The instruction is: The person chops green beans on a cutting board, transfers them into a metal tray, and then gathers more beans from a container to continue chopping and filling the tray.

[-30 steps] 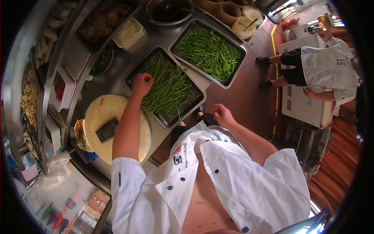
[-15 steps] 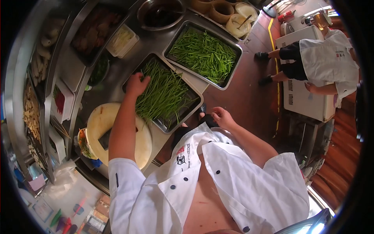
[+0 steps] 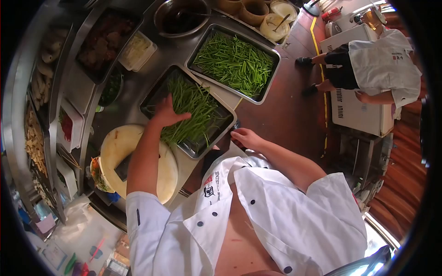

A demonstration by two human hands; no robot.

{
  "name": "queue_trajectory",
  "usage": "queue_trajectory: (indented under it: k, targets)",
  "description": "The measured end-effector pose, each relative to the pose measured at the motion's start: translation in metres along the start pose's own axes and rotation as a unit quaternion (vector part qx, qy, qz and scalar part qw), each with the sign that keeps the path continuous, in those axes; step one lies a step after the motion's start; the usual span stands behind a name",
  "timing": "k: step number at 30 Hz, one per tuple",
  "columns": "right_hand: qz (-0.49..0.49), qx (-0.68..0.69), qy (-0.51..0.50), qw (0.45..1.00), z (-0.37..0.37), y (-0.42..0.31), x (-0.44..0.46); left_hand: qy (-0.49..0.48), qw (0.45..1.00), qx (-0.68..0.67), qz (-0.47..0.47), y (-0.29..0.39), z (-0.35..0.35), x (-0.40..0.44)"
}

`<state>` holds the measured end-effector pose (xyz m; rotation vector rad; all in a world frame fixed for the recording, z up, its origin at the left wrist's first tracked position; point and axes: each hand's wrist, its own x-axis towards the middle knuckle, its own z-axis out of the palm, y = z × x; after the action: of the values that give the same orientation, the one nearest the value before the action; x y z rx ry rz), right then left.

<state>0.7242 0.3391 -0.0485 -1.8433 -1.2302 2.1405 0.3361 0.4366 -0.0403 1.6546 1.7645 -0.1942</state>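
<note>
My left hand (image 3: 169,112) lies with thumb and fingers spread on long green stalks (image 3: 193,108) in a dark metal tray (image 3: 224,128), its fingertips partly lost among them. Nearer my body, just off the tray's lower right corner, my right hand (image 3: 246,138) is loosely closed, with nothing seen in it. A second tray (image 3: 272,80) of shorter cut green stalks (image 3: 235,62) stands beyond the first, at the upper right. Left of my body is a round pale chopping board (image 3: 163,175) with a dark flat blade (image 3: 122,169), partly behind my forearm.
At the top are a metal bowl (image 3: 182,31) of dark liquid, a white tub (image 3: 138,51) and round pots (image 3: 253,10). Food containers (image 3: 71,124) line the shelves on the left. A person (image 3: 380,66) in a white jacket stands at the right beside a white cabinet (image 3: 357,110).
My left hand has gone from closed at the stalks' left edge to spread over them, which now lie more bunched. My right hand has moved left and slightly down. The view has shifted slightly.
</note>
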Motion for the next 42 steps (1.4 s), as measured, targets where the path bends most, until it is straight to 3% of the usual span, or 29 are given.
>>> queue_trajectory:
  k: [1,3,5,6,10,13,15,18,20,21,23,24,26,30,32,33,35,36,38,39,41,42]
  targets:
    - [0.032,0.068,-0.016,0.997,0.009,-0.003,0.005,-0.012,0.999,0.045,0.012,0.007,-0.002,-0.009]
    - [0.044,0.065,-0.02,0.997,0.031,-0.01,0.015,-0.026,0.995,0.091,0.025,0.028,0.007,-0.027]
    - [0.145,0.292,0.003,0.945,0.053,-0.007,0.023,0.062,0.986,0.152,0.019,0.049,0.022,-0.042]
    - [0.134,0.222,-0.006,0.966,0.053,-0.008,0.026,0.062,0.986,0.152,0.019,0.049,0.023,-0.041]
    - [0.171,0.226,-0.022,0.959,0.056,0.0,0.039,0.074,0.996,0.039,0.023,0.037,0.024,-0.042]
    - [0.17,0.145,0.034,0.974,0.059,0.007,0.051,0.081,0.996,-0.018,0.027,0.035,0.018,-0.042]
    - [0.125,0.148,0.067,0.979,0.061,0.001,0.038,0.075,0.996,-0.049,0.02,0.035,0.017,-0.045]
    - [0.079,0.188,0.073,0.976,0.061,-0.019,0.013,0.158,0.984,0.066,0.044,0.032,0.018,-0.061]
    - [0.052,0.21,0.078,0.973,0.061,0.007,0.027,0.31,0.942,0.043,0.117,0.027,0.014,-0.075]
    - [0.026,0.236,0.084,0.968,0.061,0.01,0.026,0.313,0.942,0.043,0.116,0.02,0.016,-0.081]
    - [0.013,0.252,0.08,0.964,0.056,0.018,0.019,0.389,0.901,-0.147,0.123,-0.001,0.021,-0.099]
    - [0.003,0.266,0.093,0.959,0.055,0.018,0.011,0.392,0.9,-0.147,0.121,-0.009,0.022,-0.116]
    - [-0.013,0.294,0.09,0.951,0.05,0.029,0.004,0.354,0.901,-0.25,0.03,-0.026,0.022,-0.155]
    - [-0.036,0.342,0.097,0.934,0.05,0.025,-0.024,0.381,0.884,-0.27,0.001,-0.083,0.052,-0.188]
    - [-0.055,0.34,0.081,0.935,0.045,0.021,-0.034,0.504,0.83,-0.24,0.015,-0.082,0.046,-0.2]
    - [-0.071,0.341,0.069,0.935,0.043,0.018,-0.039,0.51,0.826,-0.239,0.013,-0.074,0.039,-0.205]
    - [-0.079,0.342,0.071,0.934,0.047,0.005,-0.054,0.434,0.763,-0.475,0.066,-0.058,0.025,-0.207]
    - [-0.079,0.335,0.087,0.935,0.047,-0.002,-0.064,0.442,0.758,-0.474,0.071,-0.056,0.02,-0.207]
    - [-0.087,0.325,0.099,0.936,0.043,-0.004,-0.076,0.314,0.77,-0.55,0.08,-0.048,0.01,-0.208]
    - [-0.086,0.323,0.089,0.938,0.039,-0.002,-0.08,0.323,0.767,-0.548,0.084,-0.042,0.006,-0.211]
    - [-0.088,0.319,0.071,0.941,0.032,0.004,-0.087,0.31,0.853,-0.419,-0.002,-0.025,0.002,-0.219]
    - [-0.081,0.321,0.07,0.941,0.031,0.005,-0.088,0.318,0.852,-0.417,-0.003,-0.017,-0.002,-0.228]
